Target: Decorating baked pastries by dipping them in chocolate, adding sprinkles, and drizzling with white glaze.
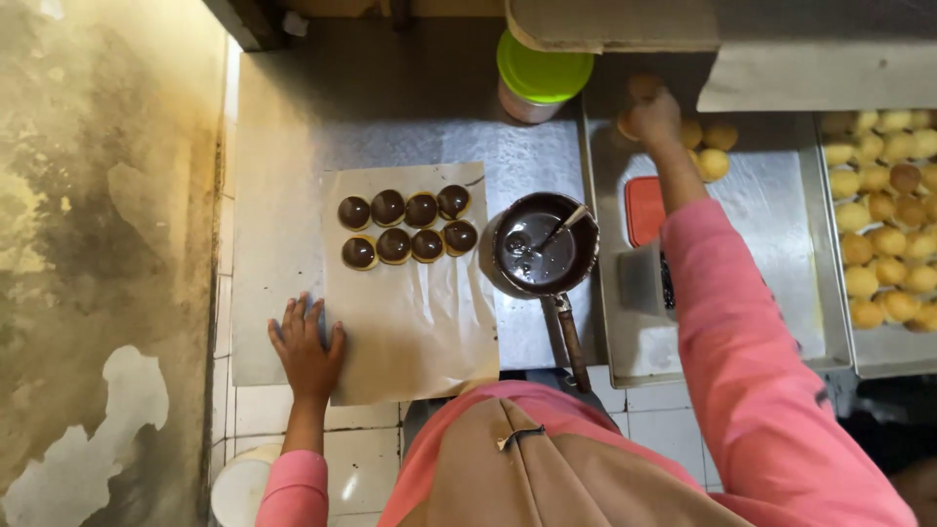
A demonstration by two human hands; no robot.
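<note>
Paper [415, 322] sits on the steel counter [283, 195], and the left hand [306, 344] lies flat on its left edge, fingers spread, holding nothing. Eight chocolate-topped buns [407, 226] sit in two rows at the top of the paper. Just right of them is a pan [545, 244] of melted chocolate with a spoon in it. The right hand [652, 115] is stretched to the far tray [771, 210], closed around a plain bun [630, 125] among a few others. Next tray over is full of plain buns [883, 215].
</note>
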